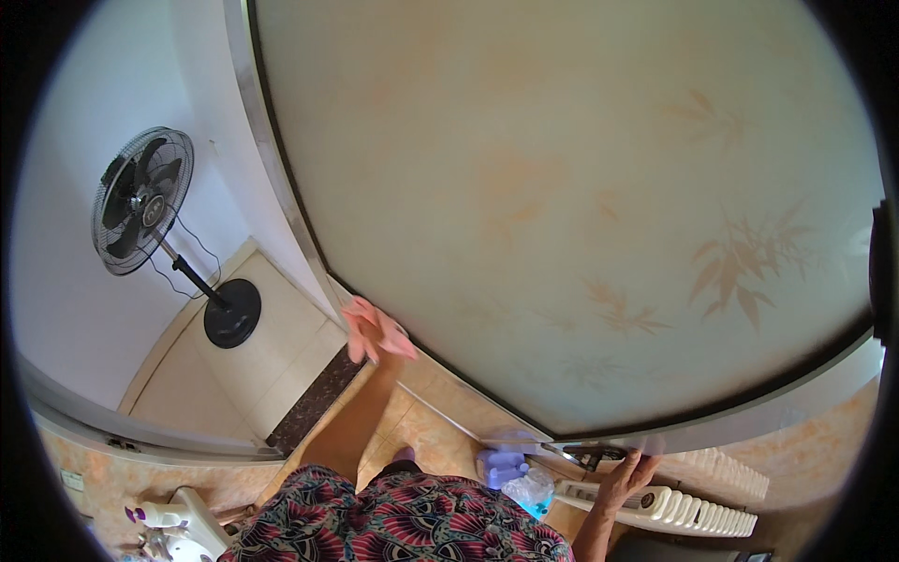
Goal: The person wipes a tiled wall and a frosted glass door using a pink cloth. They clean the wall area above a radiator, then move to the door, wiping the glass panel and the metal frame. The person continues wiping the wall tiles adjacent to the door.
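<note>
A frosted glass door (534,175) with a leaf pattern and a pale metal frame fills most of the view. My left hand (379,344) presses a pink cloth (362,319) against the frame at the door's lower left corner; the cloth is slightly blurred and covers part of the fingers. At the lower right, my right hand (628,478) touches the edge of the door frame near a dark metal lock or handle part (597,455). Its fingertips rest against the frame, and whether they grip it is hard to see.
A black pedestal fan (144,204) with a cord stands on pale tiles at the left, beyond a dark threshold strip (316,400). A white oil-filled radiator (681,513), a purple plastic container (500,467) and a clear plastic bag (530,486) are near my right arm. A white appliance (193,523) is lower left.
</note>
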The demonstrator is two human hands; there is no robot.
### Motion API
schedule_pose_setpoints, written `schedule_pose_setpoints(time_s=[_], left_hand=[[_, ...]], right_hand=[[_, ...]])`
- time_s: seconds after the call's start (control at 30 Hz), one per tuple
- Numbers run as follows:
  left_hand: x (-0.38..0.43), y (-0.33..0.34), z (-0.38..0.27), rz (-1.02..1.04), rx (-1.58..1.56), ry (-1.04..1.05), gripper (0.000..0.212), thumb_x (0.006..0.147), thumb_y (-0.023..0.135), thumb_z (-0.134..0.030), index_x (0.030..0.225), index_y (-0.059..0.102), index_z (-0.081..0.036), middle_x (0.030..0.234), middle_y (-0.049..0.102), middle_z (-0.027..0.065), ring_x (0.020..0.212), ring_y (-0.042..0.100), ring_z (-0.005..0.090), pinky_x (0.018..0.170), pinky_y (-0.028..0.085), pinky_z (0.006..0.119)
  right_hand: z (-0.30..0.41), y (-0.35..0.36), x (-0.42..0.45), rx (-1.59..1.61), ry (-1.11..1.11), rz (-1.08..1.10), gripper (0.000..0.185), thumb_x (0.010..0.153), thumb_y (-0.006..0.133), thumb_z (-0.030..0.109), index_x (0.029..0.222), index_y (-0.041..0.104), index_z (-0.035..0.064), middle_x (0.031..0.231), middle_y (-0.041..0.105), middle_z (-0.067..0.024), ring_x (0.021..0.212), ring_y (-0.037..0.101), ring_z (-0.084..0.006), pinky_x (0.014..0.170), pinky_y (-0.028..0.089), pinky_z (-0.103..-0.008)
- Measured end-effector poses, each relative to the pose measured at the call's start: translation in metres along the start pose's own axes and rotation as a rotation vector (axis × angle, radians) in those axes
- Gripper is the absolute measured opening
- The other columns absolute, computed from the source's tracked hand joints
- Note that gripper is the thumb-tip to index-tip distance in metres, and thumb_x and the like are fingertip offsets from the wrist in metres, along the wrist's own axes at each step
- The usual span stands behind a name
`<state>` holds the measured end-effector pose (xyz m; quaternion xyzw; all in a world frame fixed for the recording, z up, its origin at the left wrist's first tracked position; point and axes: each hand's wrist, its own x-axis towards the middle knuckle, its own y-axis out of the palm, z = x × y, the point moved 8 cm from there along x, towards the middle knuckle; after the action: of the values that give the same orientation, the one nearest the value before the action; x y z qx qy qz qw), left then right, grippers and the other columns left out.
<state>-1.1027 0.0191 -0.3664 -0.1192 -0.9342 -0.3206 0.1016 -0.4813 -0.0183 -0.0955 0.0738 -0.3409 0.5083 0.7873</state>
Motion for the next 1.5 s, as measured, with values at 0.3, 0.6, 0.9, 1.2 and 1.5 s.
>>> schedule_pose_setpoints(time_s=[0.3,0.6,0.9,1.2,1.5], left_hand=[[0.102,0.009,-0.029,0.007,0.363,-0.132,0.066,0.096,0.043,-0.043,0.151,0.019,-0.015,0.146,0.034,0.0054,0.123,0.040,0.0200,0.097,0.035,0.035],[-0.241,0.010,0.026,-0.055,-0.104,-0.169,0.064,0.096,0.048,-0.033,0.151,0.021,-0.015,0.144,0.039,0.0075,0.113,0.051,0.0219,0.084,0.049,0.034],[-0.292,0.072,-0.036,0.124,0.545,0.049,0.049,0.084,0.056,-0.041,0.119,0.040,-0.012,0.109,0.047,0.0044,0.097,0.047,0.0190,0.090,0.042,0.042],[-0.279,0.083,-0.053,0.116,-0.186,-0.428,0.050,0.096,0.045,-0.040,0.135,0.034,-0.010,0.104,0.053,0.0037,0.085,0.054,0.0180,0.073,0.047,0.034],[-0.464,0.197,-0.153,0.750,-0.324,-0.884,0.069,0.091,0.048,-0.054,0.142,0.035,-0.009,0.141,0.043,0.0082,0.133,0.039,0.0187,0.108,0.034,0.034]], right_hand=[[0.015,0.004,0.003,0.007,0.023,0.001,0.042,0.100,0.049,0.029,0.127,0.049,-0.0033,0.117,0.055,-0.0137,0.102,0.051,-0.0215,0.091,0.041,-0.0344],[0.023,0.008,0.008,0.029,-0.027,-0.008,0.035,0.096,0.052,0.019,0.123,0.051,-0.0034,0.102,0.059,-0.0121,0.089,0.052,-0.0210,0.081,0.044,-0.0337],[0.016,0.013,0.014,0.266,0.059,0.204,0.030,0.095,0.052,0.010,0.122,0.048,-0.0031,0.111,0.053,-0.0108,0.097,0.051,-0.0181,0.084,0.043,-0.0298],[0.029,0.011,0.031,0.246,-0.012,0.338,0.038,0.090,0.064,0.016,0.120,0.049,-0.0017,0.105,0.058,-0.0181,0.094,0.058,-0.0275,0.085,0.047,-0.0356],[0.027,0.011,0.035,0.282,-0.058,0.383,0.039,0.088,0.066,0.015,0.118,0.048,-0.0033,0.102,0.055,-0.0194,0.090,0.055,-0.0339,0.081,0.046,-0.0371]])
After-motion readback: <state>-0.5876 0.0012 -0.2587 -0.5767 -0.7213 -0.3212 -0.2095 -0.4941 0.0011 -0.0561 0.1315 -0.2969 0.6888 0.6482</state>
